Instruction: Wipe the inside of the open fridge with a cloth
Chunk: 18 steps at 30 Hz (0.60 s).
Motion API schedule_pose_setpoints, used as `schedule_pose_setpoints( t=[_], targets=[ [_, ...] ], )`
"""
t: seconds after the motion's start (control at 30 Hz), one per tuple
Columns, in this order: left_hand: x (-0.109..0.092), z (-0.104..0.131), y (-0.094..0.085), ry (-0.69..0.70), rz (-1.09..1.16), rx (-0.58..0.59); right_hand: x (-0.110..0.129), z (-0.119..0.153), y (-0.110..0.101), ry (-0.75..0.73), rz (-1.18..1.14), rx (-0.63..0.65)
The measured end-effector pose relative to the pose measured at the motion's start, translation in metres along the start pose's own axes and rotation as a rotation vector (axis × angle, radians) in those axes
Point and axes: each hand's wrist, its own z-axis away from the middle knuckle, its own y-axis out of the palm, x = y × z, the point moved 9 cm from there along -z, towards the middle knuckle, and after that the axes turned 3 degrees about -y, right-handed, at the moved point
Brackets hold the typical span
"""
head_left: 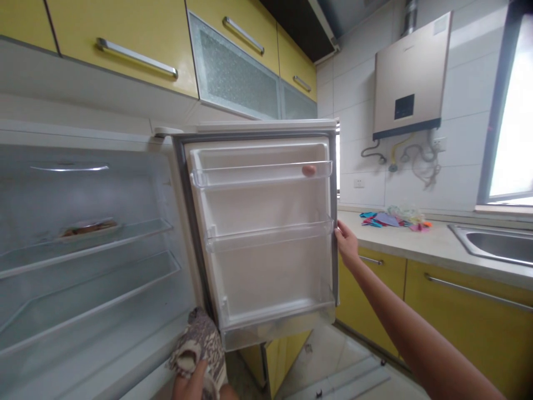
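The fridge door (266,205) stands wide open, its inner side with clear shelves facing me. My right hand (346,242) grips the door's outer edge at mid height, fingers partly behind it. Low down near the hinge side, my left hand (194,383) holds a bunched brown-and-white patterned cloth (202,339). The cloth is by the gap between the fridge body and the door; whether it touches either I cannot tell. An egg (308,170) lies in the top door shelf. Inside the fridge, a wrapped tray of food (89,228) rests on the upper glass shelf (141,236).
Yellow cabinets (125,33) hang above the fridge. On the right, a worktop (400,247) carries colourful cloths (383,219) and a clear plastic bag (406,213) beside a steel sink (495,244). A water heater (410,83) is on the tiled wall.
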Motion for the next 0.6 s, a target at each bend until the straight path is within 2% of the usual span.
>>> schedule_pose_setpoints(
  t=[0.1, 0.3, 0.4, 0.5, 0.57, 0.6],
  targets=[
    [0.001, 0.010, 0.025, 0.018, -0.031, 0.047, -0.001, -0.002, 0.000, 0.007, -0.007, 0.027],
    [-0.020, 0.028, 0.066, 0.203, -0.237, 0.215, -0.004, -0.002, -0.006, 0.048, 0.017, 0.055],
    [-0.037, 0.027, 0.078, 0.306, -0.290, 0.196, -0.005, 0.008, -0.021, 0.074, 0.054, 0.020],
    [-0.054, 0.023, 0.087, 0.382, -0.307, 0.178, -0.005, 0.032, -0.042, 0.093, 0.093, -0.041],
    [-0.056, 0.020, 0.085, 0.356, -0.304, 0.119, -0.004, 0.056, -0.052, 0.093, 0.121, -0.048],
    [-0.052, 0.019, 0.082, 0.299, -0.299, 0.080, -0.004, 0.069, -0.053, 0.088, 0.130, -0.029]
  ],
)
